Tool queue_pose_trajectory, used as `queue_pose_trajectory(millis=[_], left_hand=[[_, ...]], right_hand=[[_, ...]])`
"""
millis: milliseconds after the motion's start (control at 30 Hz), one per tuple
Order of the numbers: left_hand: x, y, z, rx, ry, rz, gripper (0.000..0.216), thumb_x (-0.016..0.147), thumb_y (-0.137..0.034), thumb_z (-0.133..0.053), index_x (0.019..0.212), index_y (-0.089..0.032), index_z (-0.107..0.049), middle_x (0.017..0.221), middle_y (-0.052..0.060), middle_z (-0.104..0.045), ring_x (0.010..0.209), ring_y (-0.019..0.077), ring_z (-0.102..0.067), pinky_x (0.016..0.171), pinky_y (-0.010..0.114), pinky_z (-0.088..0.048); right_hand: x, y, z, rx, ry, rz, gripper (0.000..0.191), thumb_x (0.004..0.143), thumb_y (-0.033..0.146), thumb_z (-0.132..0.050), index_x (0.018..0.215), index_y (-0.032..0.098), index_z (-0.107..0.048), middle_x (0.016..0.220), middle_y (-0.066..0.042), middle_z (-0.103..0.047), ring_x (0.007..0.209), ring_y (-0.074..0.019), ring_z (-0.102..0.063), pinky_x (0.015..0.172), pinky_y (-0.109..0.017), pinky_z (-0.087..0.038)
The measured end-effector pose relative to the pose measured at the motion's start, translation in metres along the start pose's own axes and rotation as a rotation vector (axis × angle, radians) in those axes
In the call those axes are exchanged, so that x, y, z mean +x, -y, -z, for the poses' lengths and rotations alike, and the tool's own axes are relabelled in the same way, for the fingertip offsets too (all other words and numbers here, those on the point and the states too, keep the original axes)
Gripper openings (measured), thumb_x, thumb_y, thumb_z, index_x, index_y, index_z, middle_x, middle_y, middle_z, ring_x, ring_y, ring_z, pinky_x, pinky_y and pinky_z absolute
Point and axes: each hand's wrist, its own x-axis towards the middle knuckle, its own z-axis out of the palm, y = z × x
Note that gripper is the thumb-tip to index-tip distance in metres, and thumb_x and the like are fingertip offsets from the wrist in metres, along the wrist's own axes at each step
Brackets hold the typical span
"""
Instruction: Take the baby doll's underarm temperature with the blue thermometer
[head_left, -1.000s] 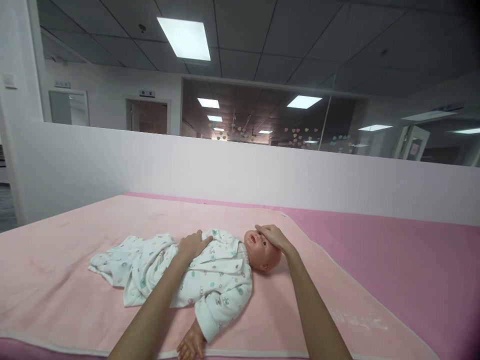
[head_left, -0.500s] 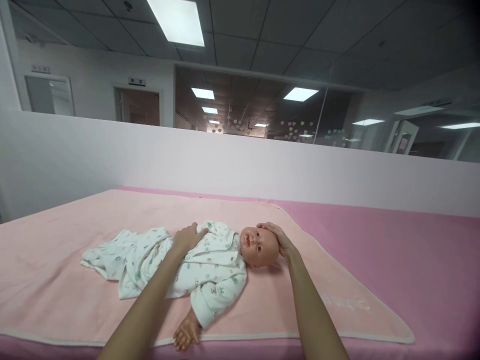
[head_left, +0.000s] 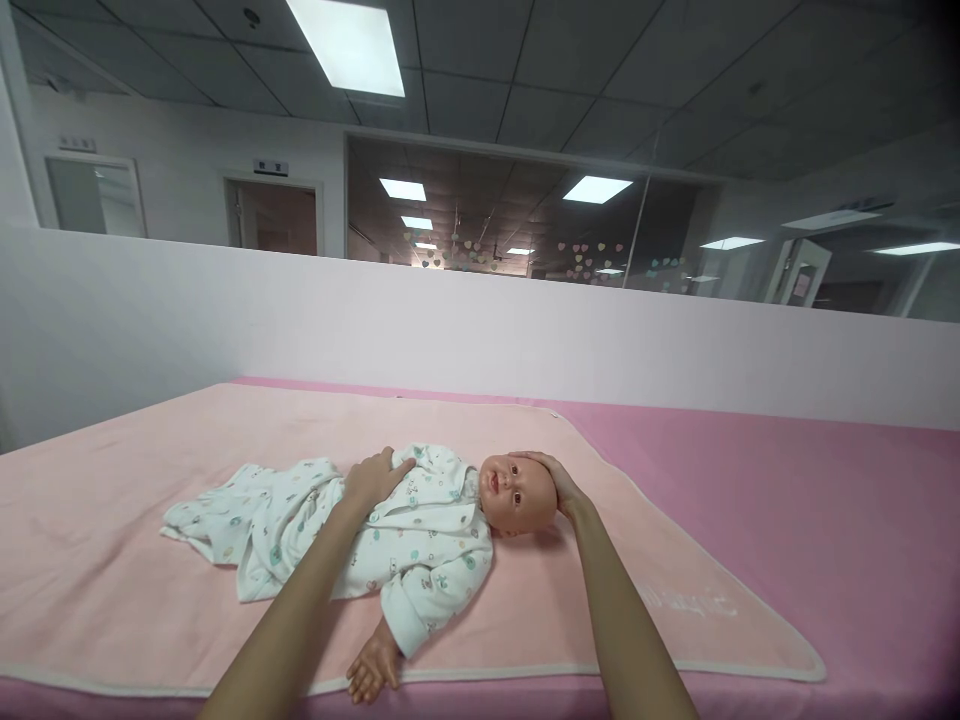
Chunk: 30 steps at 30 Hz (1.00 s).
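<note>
A baby doll (head_left: 517,492) in a white printed romper (head_left: 420,545) lies on its back on a light pink blanket (head_left: 150,560), head to the right. My left hand (head_left: 373,478) rests flat on the doll's chest, fingers stretched out. My right hand (head_left: 556,478) cups the top and back of the doll's head, fingers curved around it. The doll's near arm sticks out toward me, its hand (head_left: 373,672) at the blanket's front edge.
The blanket lies on a darker pink surface (head_left: 810,520) that extends to the right. A low white partition wall (head_left: 480,340) runs behind it, with glass and office rooms beyond.
My right hand slid from over the doll's face to the top of its head, so the face now shows. My left hand stayed on the chest. The view shifted slightly.
</note>
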Motion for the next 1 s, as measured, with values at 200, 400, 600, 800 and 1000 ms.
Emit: queue_pose_trajectory(millis=[200, 400, 600, 800, 1000], left_hand=[[0.0005, 0.0011, -0.0009, 0.001, -0.007, -0.005, 0.054, 0.077, -0.061, -0.022, 0.093, -0.017, -0.048, 0.094, 0.013, -0.062, 0.086, 0.0290, -0.057, 0.067, 0.034, -0.040], [0.0012, 0.0022, -0.0020, -0.010, -0.008, -0.008, 0.054, 0.077, -0.062, -0.022, 0.094, -0.017, -0.048, 0.091, 0.012, -0.063, 0.084, 0.0286, -0.058, 0.066, 0.034, -0.040], [-0.0010, 0.0005, 0.0003, -0.021, -0.002, -0.005, 0.054, 0.077, -0.062, -0.023, 0.094, -0.017, -0.048, 0.092, 0.012, -0.063, 0.085, 0.0286, -0.058, 0.068, 0.034, -0.040], [0.0003, 0.0013, -0.0008, -0.006, -0.008, -0.008, 0.050, 0.078, -0.059, -0.021, 0.092, -0.019, -0.048, 0.093, 0.012, -0.063, 0.086, 0.0289, -0.057, 0.068, 0.035, -0.039], [0.0011, 0.0029, -0.0026, -0.006, -0.020, -0.020, 0.052, 0.077, -0.062, -0.021, 0.091, -0.018, -0.047, 0.091, 0.012, -0.063, 0.084, 0.0282, -0.058, 0.068, 0.034, -0.039]], right_hand=[[-0.0027, 0.0010, -0.0016, 0.018, 0.011, -0.014, 0.040, 0.071, 0.041, -0.052, 0.102, 0.017, -0.059, 0.099, -0.007, -0.064, 0.091, -0.0218, -0.060, 0.085, -0.034, -0.044], [-0.0022, 0.0001, -0.0011, 0.021, 0.014, 0.030, 0.046, 0.073, 0.040, -0.051, 0.116, 0.022, -0.050, 0.111, -0.005, -0.059, 0.096, -0.0199, -0.058, 0.085, -0.034, -0.044], [0.0002, -0.0019, -0.0002, -0.022, -0.013, 0.017, 0.033, 0.072, 0.041, -0.050, 0.090, 0.015, -0.062, 0.098, -0.006, -0.064, 0.089, -0.0204, -0.060, 0.083, -0.032, -0.045], [0.0018, -0.0005, -0.0008, -0.024, -0.005, 0.000, 0.030, 0.071, 0.039, -0.050, 0.087, 0.016, -0.061, 0.090, -0.005, -0.066, 0.087, -0.0206, -0.060, 0.082, -0.032, -0.044], [0.0022, -0.0005, -0.0008, 0.002, 0.026, -0.022, 0.032, 0.071, 0.040, -0.049, 0.089, 0.016, -0.060, 0.090, -0.007, -0.066, 0.085, -0.0213, -0.061, 0.081, -0.034, -0.044]])
